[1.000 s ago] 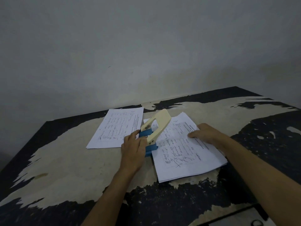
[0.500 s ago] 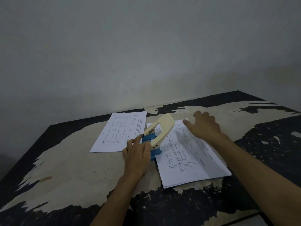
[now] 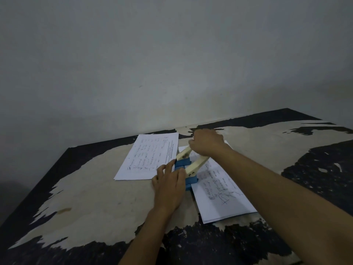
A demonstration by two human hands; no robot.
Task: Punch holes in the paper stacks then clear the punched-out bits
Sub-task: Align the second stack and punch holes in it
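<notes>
Broadly, a worn table (image 3: 95,197) with dark paint flaking off pale wood fills the lower half of the view, set against a plain grey wall. Two paper stacks lie on it. The far stack (image 3: 149,155) rests beyond and to the left of the left hand, untouched. The near stack (image 3: 219,188) lies under the right forearm, its left edge slid into a blue hole punch (image 3: 186,174) so the holes land along that margin.

The right hand (image 3: 208,143) is curled closed over the top of the punch's cream lever (image 3: 193,164), which stands raised at a slant; this looks like the grip for pressing down. The left hand (image 3: 170,184) lies flat, fingers loosely spread, its fingertips against the punch's blue base just ahead of it, seemingly to stop it sliding or tipping. No punched-out bits can be made out.
</notes>
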